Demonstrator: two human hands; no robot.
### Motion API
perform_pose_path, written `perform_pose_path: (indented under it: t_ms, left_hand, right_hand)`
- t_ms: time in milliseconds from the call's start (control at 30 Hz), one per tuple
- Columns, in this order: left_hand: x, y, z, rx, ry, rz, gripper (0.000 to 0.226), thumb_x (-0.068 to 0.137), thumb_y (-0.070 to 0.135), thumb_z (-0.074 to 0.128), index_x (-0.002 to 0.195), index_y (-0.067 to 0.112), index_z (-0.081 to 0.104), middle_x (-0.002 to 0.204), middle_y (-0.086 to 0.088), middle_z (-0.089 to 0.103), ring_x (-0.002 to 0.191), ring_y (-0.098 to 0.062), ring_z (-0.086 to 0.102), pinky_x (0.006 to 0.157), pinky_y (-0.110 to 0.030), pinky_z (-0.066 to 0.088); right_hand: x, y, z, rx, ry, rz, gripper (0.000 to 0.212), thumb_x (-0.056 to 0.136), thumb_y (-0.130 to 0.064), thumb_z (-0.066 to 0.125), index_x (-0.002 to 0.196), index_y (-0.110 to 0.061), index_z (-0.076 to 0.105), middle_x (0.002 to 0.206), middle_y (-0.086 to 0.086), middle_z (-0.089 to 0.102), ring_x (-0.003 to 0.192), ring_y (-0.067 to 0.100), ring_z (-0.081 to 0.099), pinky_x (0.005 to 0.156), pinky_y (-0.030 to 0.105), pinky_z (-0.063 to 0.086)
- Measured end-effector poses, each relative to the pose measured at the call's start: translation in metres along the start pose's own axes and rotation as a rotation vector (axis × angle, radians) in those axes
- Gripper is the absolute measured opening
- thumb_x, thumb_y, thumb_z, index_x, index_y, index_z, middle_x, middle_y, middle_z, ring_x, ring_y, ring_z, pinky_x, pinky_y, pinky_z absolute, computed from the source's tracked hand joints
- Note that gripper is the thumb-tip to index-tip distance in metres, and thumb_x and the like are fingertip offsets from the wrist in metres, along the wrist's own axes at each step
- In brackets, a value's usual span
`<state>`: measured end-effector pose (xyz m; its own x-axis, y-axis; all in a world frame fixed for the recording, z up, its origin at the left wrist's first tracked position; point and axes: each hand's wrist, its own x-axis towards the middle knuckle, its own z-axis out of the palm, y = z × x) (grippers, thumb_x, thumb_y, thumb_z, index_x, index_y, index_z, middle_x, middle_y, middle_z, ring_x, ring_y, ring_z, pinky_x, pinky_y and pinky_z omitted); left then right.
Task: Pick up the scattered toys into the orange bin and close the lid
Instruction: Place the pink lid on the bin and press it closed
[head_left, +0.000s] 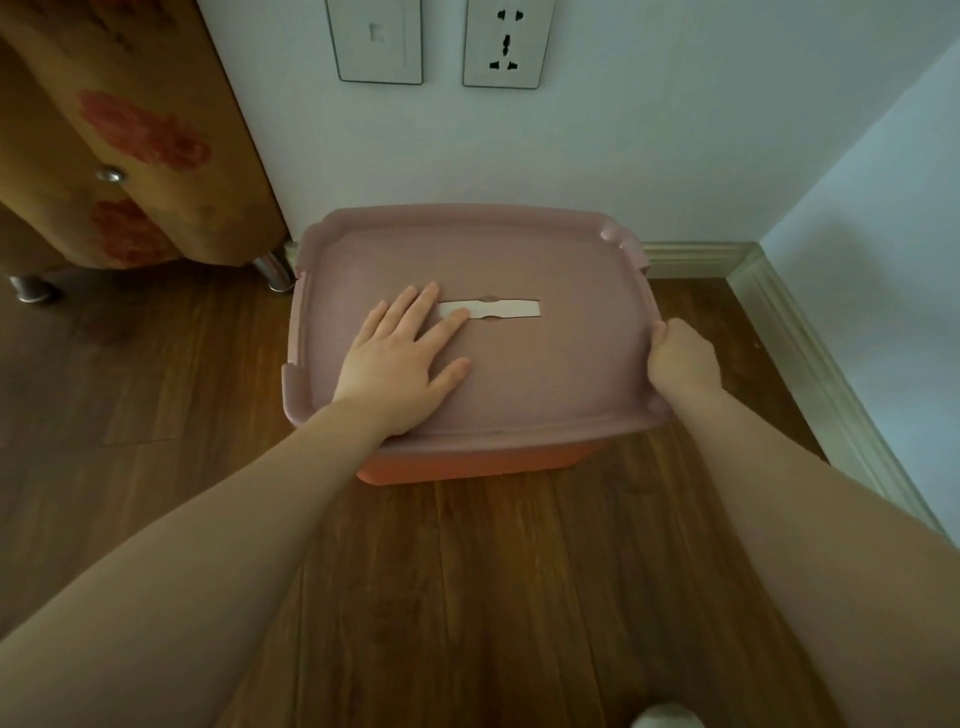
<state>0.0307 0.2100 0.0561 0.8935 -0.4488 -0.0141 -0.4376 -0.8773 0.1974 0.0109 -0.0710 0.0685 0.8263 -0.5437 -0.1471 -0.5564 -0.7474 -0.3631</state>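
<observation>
Dark wooden floorboards (467, 571) run up to a pale wall carrying a switch plate (374, 39) and a socket (508, 44), with a white skirting board (810, 332) turning the corner on the right and a wooden cabinet (119, 135) on metal feet standing to the left. Against the wall sits the orange bin (467, 467), only its front edge showing beneath the pinkish lid (519, 379) that covers it. The left hand (402, 358) lies flat on the lid, fingers straight and spread, two fingertips reaching onto the pale handle strip (501, 309) set in the lid's middle. The right hand (680, 358) grips the lid's right rim, fingers curled over the edge. No toys show on the floor, so the collecting looks finished and this seems to be the closing step. The lid appears laid on but perhaps not clipped; its near edge overhangs the bin and the corners look slightly uneven, though I cannot tell whether any latch has caught. The risk, as I judge it, is pressing mostly on the left: the right side could ride up or skew off the rim, leaving the lid resting rather than shut. A toy standing proud inside could also hold it off, and the curled right fingers might be pinched if the rim snaps down.
</observation>
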Motion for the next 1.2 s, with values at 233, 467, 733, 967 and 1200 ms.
perform_pose_path:
  t_ms: [233, 467, 733, 967, 1200]
  left_hand:
    - [0.001, -0.005, -0.014, -0.147, 0.129, -0.089, 0.048, 0.100, 0.024, 0.038, 0.146, 0.015, 0.030, 0.155, -0.006, 0.027, 0.143, -0.022, 0.021, 0.117, -0.035, 0.005]
    - [-0.013, -0.025, -0.034, -0.649, 0.064, -0.975, 0.100, 0.072, 0.061, 0.067, 0.144, 0.011, 0.021, 0.146, -0.017, 0.033, 0.129, -0.041, 0.038, 0.100, -0.050, 0.039]
    - [-0.009, -0.046, -0.025, -1.170, 0.000, -1.132, 0.063, 0.091, 0.048, 0.052, 0.142, 0.017, 0.035, 0.141, -0.011, 0.044, 0.124, -0.037, 0.045, 0.100, -0.060, 0.039]
    - [0.015, -0.013, -0.009, -1.391, -0.027, -1.164, 0.065, 0.087, 0.047, 0.059, 0.137, 0.010, 0.043, 0.128, -0.004, 0.054, 0.117, -0.033, 0.052, 0.098, -0.056, 0.042]
    - [0.064, 0.051, 0.002, -1.534, -0.164, -1.191, 0.056, 0.084, 0.047, 0.062, 0.131, 0.018, 0.050, 0.124, -0.006, 0.059, 0.110, -0.037, 0.055, 0.094, -0.066, 0.039]
  right_hand:
    - [0.012, 0.000, -0.003, 0.441, -0.144, 0.172, 0.041, 0.101, -0.029, 0.029, 0.125, -0.005, 0.053, 0.112, 0.014, 0.055, 0.091, 0.029, 0.051, 0.064, 0.035, 0.046]
    - [0.011, -0.005, -0.004, 0.522, -0.183, 0.304, 0.048, 0.098, -0.033, 0.035, 0.132, 0.000, 0.046, 0.106, 0.013, 0.049, 0.093, 0.032, 0.051, 0.072, 0.044, 0.051]
    - [0.008, 0.004, -0.005, 0.590, -0.121, 0.325, 0.037, 0.095, -0.032, 0.039, 0.112, -0.005, 0.057, 0.090, 0.008, 0.051, 0.093, 0.035, 0.054, 0.090, 0.055, 0.049]
    - [0.026, 0.034, -0.026, 0.595, -0.068, 0.410, 0.041, 0.092, -0.033, 0.041, 0.119, -0.004, 0.054, 0.108, 0.015, 0.052, 0.103, 0.039, 0.052, 0.096, 0.055, 0.045]
    - [0.056, 0.092, -0.060, 0.741, 0.050, 0.489, 0.046, 0.093, -0.042, 0.048, 0.123, -0.008, 0.056, 0.115, 0.012, 0.054, 0.093, 0.033, 0.054, 0.057, 0.037, 0.047]
